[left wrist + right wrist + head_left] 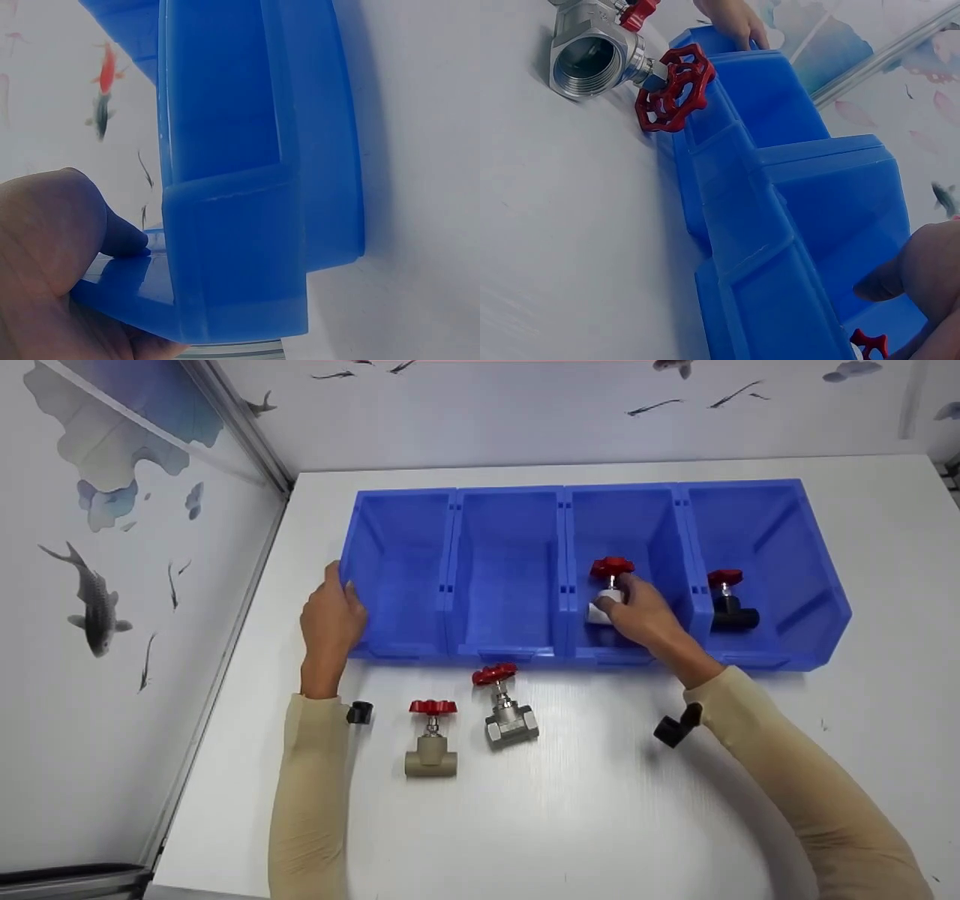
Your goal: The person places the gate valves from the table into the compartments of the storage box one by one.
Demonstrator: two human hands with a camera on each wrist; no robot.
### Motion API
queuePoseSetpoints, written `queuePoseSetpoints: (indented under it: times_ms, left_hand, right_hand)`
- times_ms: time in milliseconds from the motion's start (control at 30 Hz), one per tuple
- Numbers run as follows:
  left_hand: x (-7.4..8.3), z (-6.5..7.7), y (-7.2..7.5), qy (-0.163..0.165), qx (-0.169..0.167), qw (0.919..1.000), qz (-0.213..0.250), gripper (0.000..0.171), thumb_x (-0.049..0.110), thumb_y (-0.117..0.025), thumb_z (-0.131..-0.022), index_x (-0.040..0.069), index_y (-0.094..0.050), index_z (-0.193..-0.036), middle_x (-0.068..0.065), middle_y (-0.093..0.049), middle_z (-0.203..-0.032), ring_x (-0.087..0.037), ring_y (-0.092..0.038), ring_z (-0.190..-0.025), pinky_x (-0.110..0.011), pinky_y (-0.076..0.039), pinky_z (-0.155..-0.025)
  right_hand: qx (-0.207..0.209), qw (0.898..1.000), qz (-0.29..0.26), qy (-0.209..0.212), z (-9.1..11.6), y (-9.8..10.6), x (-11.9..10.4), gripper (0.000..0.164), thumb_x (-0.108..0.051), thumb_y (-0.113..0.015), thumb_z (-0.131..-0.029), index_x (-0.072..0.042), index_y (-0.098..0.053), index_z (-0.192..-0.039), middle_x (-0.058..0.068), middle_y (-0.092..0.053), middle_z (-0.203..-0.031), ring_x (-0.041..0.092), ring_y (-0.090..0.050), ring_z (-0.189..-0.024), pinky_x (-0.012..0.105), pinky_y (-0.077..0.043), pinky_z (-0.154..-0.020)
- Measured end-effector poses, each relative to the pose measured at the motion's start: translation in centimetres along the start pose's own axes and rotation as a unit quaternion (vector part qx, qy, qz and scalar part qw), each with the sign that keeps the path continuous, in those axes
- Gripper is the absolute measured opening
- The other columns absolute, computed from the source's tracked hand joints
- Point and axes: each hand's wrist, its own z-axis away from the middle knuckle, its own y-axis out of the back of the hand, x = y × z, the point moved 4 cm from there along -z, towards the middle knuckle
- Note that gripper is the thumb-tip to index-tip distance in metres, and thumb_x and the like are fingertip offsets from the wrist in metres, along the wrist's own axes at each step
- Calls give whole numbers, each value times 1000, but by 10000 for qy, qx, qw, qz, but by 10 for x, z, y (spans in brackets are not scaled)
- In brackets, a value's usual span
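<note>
Right hand (646, 613) is pinching the white-bodied valve (598, 614) in the third-from-left bin (622, 521); its body should be resting level before release. Left hand (330, 615) is gripping the leftmost bin (397, 577).

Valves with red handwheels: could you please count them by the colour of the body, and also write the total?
White valve: 1, in the third bin from the left
Black valve: 1, in the rightmost bin
Beige valve: 1, on the table
Silver valve: 1, on the table
Total: 4
</note>
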Motion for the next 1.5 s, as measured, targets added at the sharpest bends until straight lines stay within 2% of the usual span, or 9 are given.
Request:
queuePoseSetpoints:
  times_ms: [167,367,500,867,1133,1267,1367,1500]
  left_hand:
    - [1,0,1,-8,-4,10000,37,46,17,-40,-105,-2,-40,-146,-32,-62,-123,-49,-62,-108,-61,-49,-86]
    - [2,0,1,0,40,10000,64,45,18,-41,-105,-1,-41,-145,-33,-62,-122,-50,-62,-107,-62,-49,-86]
    - [1,0,2,-6,61,10000,57,45,18,-41,-104,-1,-41,-145,-33,-62,-122,-50,-62,-107,-62,-48,-86]
    - [2,0,1,31,16,10000,89,46,17,-40,-104,-2,-40,-146,-32,-62,-122,-49,-63,-107,-61,-49,-85]
    - [2,0,0,72,-44,9999,117,47,18,-40,-105,-2,-39,-147,-32,-60,-127,-48,-61,-111,-60,-48,-89]
    - [1,1,0,65,-23,9999,106,46,18,-40,-105,-1,-39,-147,-32,-61,-125,-48,-62,-110,-60,-48,-88]
    - [1,1,1,30,7,10000,84,46,18,-41,-105,-2,-40,-146,-32,-62,-123,-48,-62,-108,-60,-49,-87]
    - [1,1,0,21,5,10000,77,46,18,-41,-105,-2,-40,-146,-33,-62,-122,-49,-62,-108,-60,-49,-87]
  right_hand:
    - [138,9996,174,190,8,5,-7,79,-34,-55,-99,5,-15,-155,29,-35,-150,41,-33,-140,54,-25,-116]
    - [189,9990,288,296,19,8,-13,79,-37,-54,-100,2,-15,-157,28,-28,-153,43,-32,-141,57,-24,-115]
    - [276,9984,170,459,25,10,-17,77,-35,-55,-100,0,-17,-157,27,-28,-154,43,-31,-142,59,-25,-115]
    - [697,9928,-133,965,44,22,-28,65,-31,-57,-100,-2,-31,-153,22,-39,-147,41,-42,-135,56,-35,-110]
    - [1176,9848,-280,1250,60,45,-34,52,-36,-58,-100,-6,-51,-141,15,-53,-139,33,-53,-126,50,-41,-106]
    - [1497,9802,-204,1277,66,56,-33,48,-37,-56,-100,-6,-56,-137,13,-56,-134,31,-56,-120,46,-45,-100]
    - [1718,9766,-36,1294,70,62,-31,45,-36,-56,-100,-7,-59,-135,13,-56,-132,29,-58,-112,36,-49,-87]
    - [1901,9728,186,1313,73,67,-28,42,-35,-55,-100,-8,-62,-133,13,-54,-130,23,-55,-98,26,-44,-72]
